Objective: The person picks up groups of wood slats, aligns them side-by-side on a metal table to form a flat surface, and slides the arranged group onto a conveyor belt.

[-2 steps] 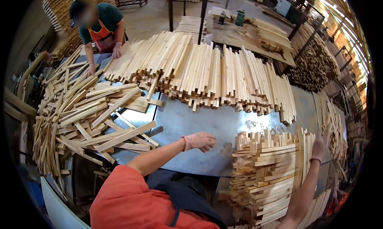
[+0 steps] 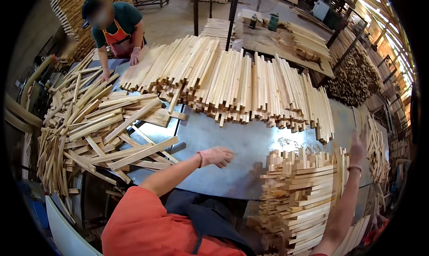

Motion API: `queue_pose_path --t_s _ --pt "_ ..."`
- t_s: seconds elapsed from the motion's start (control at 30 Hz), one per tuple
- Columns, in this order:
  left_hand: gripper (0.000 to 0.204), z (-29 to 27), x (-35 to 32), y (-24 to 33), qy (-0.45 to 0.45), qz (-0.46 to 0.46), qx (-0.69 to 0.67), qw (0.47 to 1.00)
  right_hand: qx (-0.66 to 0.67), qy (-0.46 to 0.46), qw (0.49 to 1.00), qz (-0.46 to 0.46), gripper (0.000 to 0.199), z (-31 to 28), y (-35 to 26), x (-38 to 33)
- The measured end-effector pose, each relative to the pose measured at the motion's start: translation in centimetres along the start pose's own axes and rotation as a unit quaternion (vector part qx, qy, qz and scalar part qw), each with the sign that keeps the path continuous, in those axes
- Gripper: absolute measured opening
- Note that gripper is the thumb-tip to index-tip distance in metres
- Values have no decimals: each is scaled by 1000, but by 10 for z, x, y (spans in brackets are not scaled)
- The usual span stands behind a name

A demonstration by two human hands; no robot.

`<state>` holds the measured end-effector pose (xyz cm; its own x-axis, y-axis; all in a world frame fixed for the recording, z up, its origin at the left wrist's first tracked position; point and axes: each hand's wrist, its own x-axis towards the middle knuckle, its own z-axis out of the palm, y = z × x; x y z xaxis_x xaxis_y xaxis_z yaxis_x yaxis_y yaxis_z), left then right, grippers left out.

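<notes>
My left hand (image 2: 216,157), in a pale pink glove, hovers over the bare metal tabletop (image 2: 223,137) in front of me. Its fingers are loosely bent and a little apart, with nothing visible in them. To the right, my gloved right hand (image 2: 357,149) is stretched forward, fingers extended and slightly blurred, with no stick seen in it. It is beside the upper right end of a tall stack of wooden sticks (image 2: 304,184). Beyond my hands, a long row of pale wooden sticks (image 2: 223,82) lies side by side across the table.
A jumbled heap of sticks (image 2: 103,135) covers the table's left side. Behind it a co-worker (image 2: 120,30) in an orange apron rests gloved hands on the wood. More sticks (image 2: 377,144) lie far right. A second table (image 2: 257,39) with green bottles stands beyond the posts.
My left hand has drawn back a little to the left. My right hand has shifted slightly, its fingers now more outstretched. The whole view has moved slightly; the sticks look unchanged.
</notes>
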<state>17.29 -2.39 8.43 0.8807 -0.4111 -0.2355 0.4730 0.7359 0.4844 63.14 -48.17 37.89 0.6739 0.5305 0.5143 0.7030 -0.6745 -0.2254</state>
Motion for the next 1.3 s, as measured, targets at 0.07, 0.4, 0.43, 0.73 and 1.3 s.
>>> queue_pose_path --t_s 0.07,0.4,0.43,0.73,1.3 --pt "14 -7 -31 14 155 -8 86 984 130 -37 991 9 65 31 -84 47" --pt "47 -133 -206 148 682 209 435 549 398 -313 853 128 60 349 -408 64" --pt "49 -127 -218 173 691 173 438 548 367 -349 856 109 60 372 -429 54" --pt "91 -256 -298 258 765 39 509 393 299 -462 816 180 92 475 -587 -27" --pt "83 -290 -317 340 682 -78 545 481 147 -360 900 198 84 551 -647 -47"
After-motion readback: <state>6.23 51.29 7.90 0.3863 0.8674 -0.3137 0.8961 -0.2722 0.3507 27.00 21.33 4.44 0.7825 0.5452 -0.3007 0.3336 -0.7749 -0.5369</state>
